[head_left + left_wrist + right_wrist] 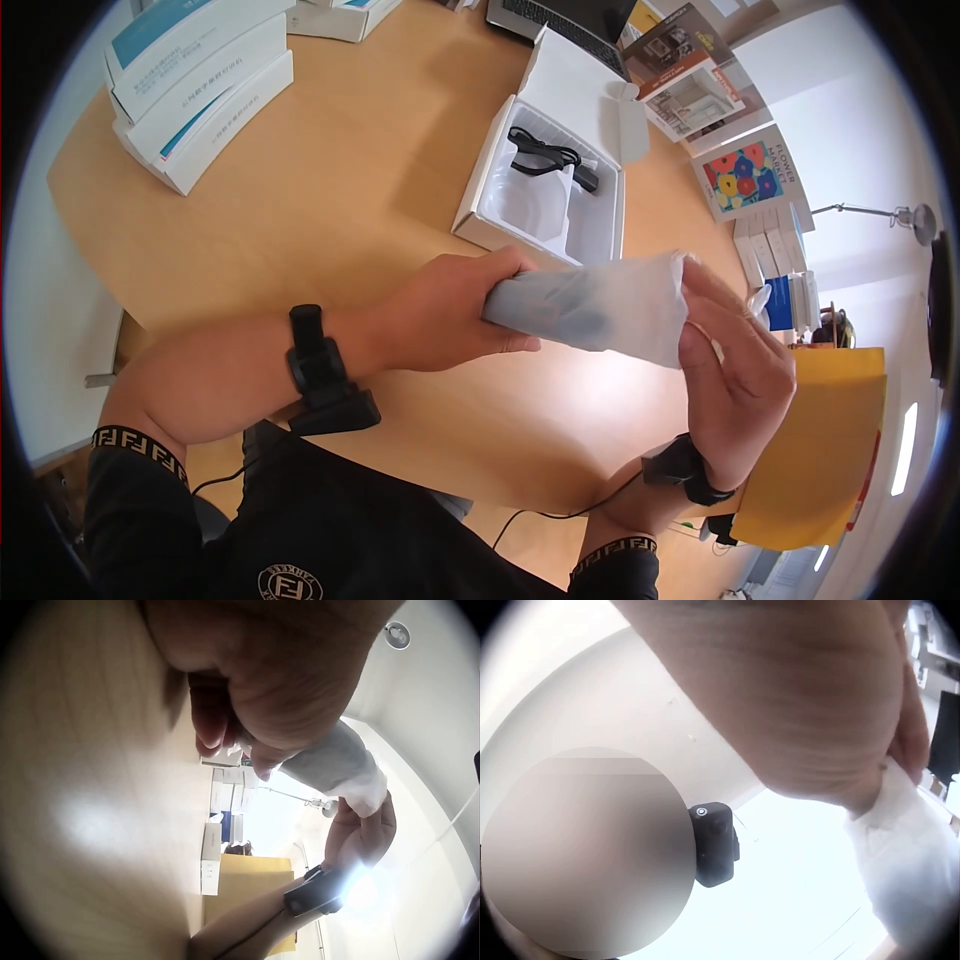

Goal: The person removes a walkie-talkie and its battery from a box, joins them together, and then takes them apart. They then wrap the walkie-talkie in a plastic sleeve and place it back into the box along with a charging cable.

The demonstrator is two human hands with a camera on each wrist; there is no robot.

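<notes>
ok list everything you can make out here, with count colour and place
wrapped item: 1, whitish and grey-blue, centre right
desk: 1, light brown, across the middle
open box: 1, white, on the desk
cable: 1, black, in the open box
laptop: 1, black and grey, far edge
stacked boxes: at least 3, white with blue, far left
small boxes: several, white, right
prints: at least 2, multicoloured, standing at right
lamp: 1, grey, far right
sheet: 1, yellow, lower right
wrist cameras: 2, black, one per wrist
shirt: 1, black, bottom
left hand: 1, bare, gripping the grey-blue end
right hand: 1, bare, pinching the whitish end
</notes>
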